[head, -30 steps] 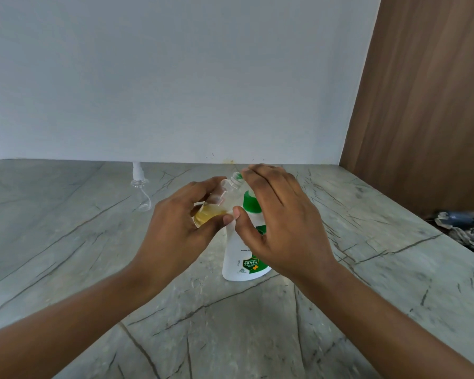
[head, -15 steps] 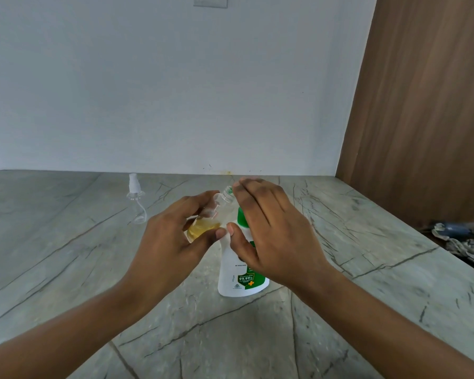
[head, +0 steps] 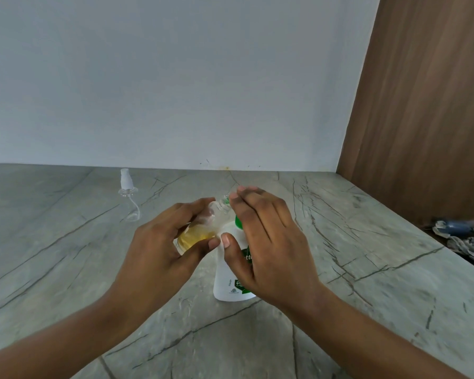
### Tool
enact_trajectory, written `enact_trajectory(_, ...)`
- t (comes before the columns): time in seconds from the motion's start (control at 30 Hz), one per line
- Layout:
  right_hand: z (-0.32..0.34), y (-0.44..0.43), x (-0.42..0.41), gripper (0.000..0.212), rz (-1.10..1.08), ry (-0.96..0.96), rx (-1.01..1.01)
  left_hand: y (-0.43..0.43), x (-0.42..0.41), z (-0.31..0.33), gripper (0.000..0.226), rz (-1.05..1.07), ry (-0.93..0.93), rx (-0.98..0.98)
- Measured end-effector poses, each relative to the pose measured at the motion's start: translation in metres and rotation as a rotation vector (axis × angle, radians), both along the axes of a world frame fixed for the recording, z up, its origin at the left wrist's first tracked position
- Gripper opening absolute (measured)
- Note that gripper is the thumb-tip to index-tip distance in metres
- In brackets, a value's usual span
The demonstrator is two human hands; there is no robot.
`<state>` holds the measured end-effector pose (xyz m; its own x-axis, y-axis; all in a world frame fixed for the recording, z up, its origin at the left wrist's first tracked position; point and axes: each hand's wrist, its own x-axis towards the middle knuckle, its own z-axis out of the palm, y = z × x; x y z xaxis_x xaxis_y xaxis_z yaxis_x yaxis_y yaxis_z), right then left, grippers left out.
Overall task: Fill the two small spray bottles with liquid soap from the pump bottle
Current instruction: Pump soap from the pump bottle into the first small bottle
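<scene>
Currently the bench carries the pump bottle upright near its middle, with its long axis vertical and its green collar at the top. Your right hand lies over the pump head with the fingers straight and flat and the thumb against the bottle's shoulder; it grasps nothing. Your left hand is just left of the pump bottle, fingers and thumb curled round the small spray bottle, which is held clear of the bench. This bottle is tilted: its long axis runs from the base at lower left to the open neck at upper right, pointing toward your right fingertips. The spout is hidden, so its alignment with the neck cannot be told. Yellow soap part-fills the body. By judgement, the next press requires the neck to be directly beneath the spout. A detached spray head with its dip tube rests toward the far left of the bench.
</scene>
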<state>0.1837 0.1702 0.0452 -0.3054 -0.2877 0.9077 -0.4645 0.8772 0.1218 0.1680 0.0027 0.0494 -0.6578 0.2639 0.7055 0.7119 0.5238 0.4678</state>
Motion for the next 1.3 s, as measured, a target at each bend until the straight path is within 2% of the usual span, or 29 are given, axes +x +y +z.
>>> enact_trajectory(0.4, 0.010, 0.013, -0.003, 0.039, -0.027, 0.001, 0.068, -0.001, -0.003, 0.003, 0.051, -0.014, 0.009, -0.016)
enact_trajectory(0.73, 0.006, 0.016, -0.003, 0.047, -0.084, -0.033, 0.129, -0.002, -0.002, 0.007, 0.050, 0.003, 0.000, -0.002)
enact_trajectory(1.3, -0.008, 0.006, 0.001, 0.048, 0.014, -0.098, -0.005, -0.002, -0.003, 0.001, 0.052, -0.013, 0.028, -0.016)
